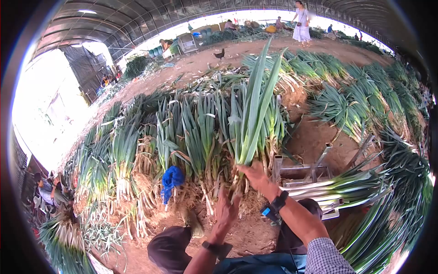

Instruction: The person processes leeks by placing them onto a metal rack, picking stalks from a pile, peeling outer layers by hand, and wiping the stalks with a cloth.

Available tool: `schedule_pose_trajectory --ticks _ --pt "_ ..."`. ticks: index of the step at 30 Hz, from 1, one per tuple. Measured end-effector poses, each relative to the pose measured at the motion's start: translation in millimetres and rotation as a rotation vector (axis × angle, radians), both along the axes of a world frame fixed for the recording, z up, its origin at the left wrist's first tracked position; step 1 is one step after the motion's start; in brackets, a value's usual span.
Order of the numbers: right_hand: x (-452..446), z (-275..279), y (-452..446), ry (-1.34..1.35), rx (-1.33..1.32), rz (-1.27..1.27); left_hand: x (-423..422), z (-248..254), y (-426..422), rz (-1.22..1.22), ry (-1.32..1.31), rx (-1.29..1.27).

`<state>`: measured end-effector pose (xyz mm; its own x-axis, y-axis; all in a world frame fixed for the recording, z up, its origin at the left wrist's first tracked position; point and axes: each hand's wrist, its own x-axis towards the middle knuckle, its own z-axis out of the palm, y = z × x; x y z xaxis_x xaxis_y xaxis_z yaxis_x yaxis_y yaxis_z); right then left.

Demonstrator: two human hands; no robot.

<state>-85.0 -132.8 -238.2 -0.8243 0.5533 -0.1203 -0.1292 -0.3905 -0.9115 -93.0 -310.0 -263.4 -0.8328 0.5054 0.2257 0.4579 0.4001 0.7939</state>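
Note:
A large green onion (255, 114) with broad green leaves stands nearly upright in front of me. My right hand (256, 176) is wrapped round its stalk just below the leaves. Lower down, my left hand (226, 208) is closed at the root end of the same stalk; its fingertips are partly hidden. Behind both hands a long row of green onions (196, 132) lies with leaves pointing away and roots towards me. A blue cloth or net (172, 179) rests on the row, left of my hands.
A metal frame (303, 172) bears trimmed onions (335, 189) at the right. More onion bundles (365, 100) lie beyond it. Onions (68, 242) are heaped at the lower left. A dark bird (219, 55) and a person in white (302, 25) stand farther back.

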Motion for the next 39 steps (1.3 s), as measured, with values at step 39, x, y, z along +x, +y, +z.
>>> schedule_pose_trajectory --ticks 39 --pt "15.1 -29.9 25.4 -0.186 0.720 -0.082 26.6 -42.4 -0.1 -0.023 -0.517 0.379"
